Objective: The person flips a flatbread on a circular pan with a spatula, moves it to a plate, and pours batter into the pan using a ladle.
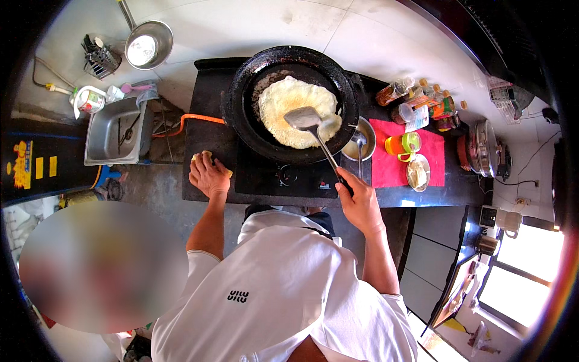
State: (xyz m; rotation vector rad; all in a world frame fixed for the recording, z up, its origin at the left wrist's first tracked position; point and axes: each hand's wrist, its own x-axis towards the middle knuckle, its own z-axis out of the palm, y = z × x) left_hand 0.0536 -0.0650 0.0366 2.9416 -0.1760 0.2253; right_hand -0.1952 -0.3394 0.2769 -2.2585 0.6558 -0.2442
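Observation:
My right hand [360, 199] grips the dark handle of a metal wok spatula [302, 118]. Its blade lies on the right part of a wide pale egg-like pancake [277, 102], which is browned in patches. The pancake sits in a large black wok [239, 86] above a black induction cooktop [258, 178]. Left of the cooktop, my left hand [209, 175] is pressed on the dark counter over a yellowish cloth or sponge [206, 154], mostly hidden beneath the palm and fingers. Just right of the wok stands a metal pot [372, 147] with a ladle [360, 158] in it.
On a red cloth [384, 176] stand a green-lidded jug [396, 145] of orange liquid and a bowl [417, 175] with pale food. Seasoning bottles [423, 99] and stacked pots [481, 149] are farther right. An orange hose [194, 116] runs left towards a steel sink [92, 151].

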